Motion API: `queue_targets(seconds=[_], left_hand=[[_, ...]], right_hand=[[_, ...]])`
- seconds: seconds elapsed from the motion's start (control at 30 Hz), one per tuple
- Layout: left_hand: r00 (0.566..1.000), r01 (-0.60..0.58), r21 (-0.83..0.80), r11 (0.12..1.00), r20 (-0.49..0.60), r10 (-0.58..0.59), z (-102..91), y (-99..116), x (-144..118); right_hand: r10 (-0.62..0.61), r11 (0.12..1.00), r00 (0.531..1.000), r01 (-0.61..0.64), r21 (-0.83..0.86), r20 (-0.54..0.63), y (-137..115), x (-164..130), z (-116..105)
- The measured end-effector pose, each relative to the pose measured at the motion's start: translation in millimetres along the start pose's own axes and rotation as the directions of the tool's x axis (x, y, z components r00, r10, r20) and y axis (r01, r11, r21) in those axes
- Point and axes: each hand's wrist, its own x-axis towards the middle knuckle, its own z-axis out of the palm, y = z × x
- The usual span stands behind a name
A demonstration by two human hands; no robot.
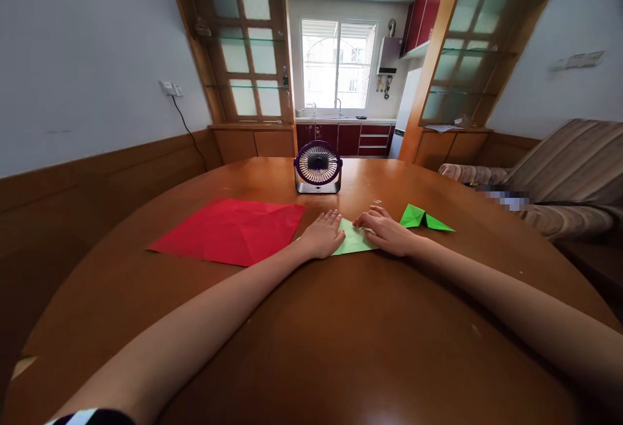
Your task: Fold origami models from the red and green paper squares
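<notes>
A pale green sheet of paper, its far edge sloping to a corner, lies on the table between my hands. My left hand rests flat on its left part, fingers stretched out. On its right part lies my right hand, fingers bent with their tips touching the paper; whether they pinch an edge is hidden. Just beyond my right hand stands a bright green folded paper piece with two pointed parts. Left of my left hand, a large red sheet of paper with crease lines lies spread out.
A small purple desk fan stands past the papers on the round wooden table. A striped sofa is at the right. Farther back are wooden cabinets with glass shelves and a kitchen with a window.
</notes>
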Motion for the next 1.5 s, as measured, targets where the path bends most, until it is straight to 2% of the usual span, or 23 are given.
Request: queue_targets(seconds=[0.5, 0.9, 1.03, 1.1, 1.23, 1.37, 1.5], left_hand=[[1.0, 0.0, -0.019, 1.0, 0.001, 0.0, 0.8, -1.1, 0.2], [1.0, 0.007, -0.027, 1.0, 0.012, -0.006, -1.8, 0.0, -0.7], [1.0, 0.02, -0.015, 1.0, 0.006, -0.02, -6.5, 1.5, -2.5], [0.999, 0.011, 0.036, 0.999, -0.04, -0.01, -11.0, 4.9, -4.4], [0.983, -0.12, 0.147, 0.982, -0.122, 0.139, -18.2, 19.4, -9.4], [0.976, -0.192, 0.088, 0.977, -0.084, 0.2, -15.4, 34.4, -13.0], [0.985, -0.172, -0.004, 0.985, -0.022, 0.172, -10.9, 36.9, -13.0]], right_hand=[[-0.043, 0.999, 0.997, 0.044, 0.021, -0.056, 0.8, -56.2, -17.6], [-0.094, 0.995, 0.99, 0.096, 0.015, -0.105, 11.8, -94.5, -31.3], [-0.114, 0.993, 0.988, 0.112, -0.027, -0.102, 12.9, -95.6, -31.8], [-0.113, 0.993, 0.987, 0.109, -0.037, -0.112, 12.2, -94.0, -31.7], [-0.104, 0.994, 0.982, 0.097, -0.056, -0.159, 8.4, -88.3, -29.4], [-0.092, 0.995, 0.977, 0.081, -0.061, -0.191, 1.0, -76.7, -22.4], [-0.091, 0.995, 0.988, 0.096, 0.031, -0.125, -3.2, -67.1, -15.9]])
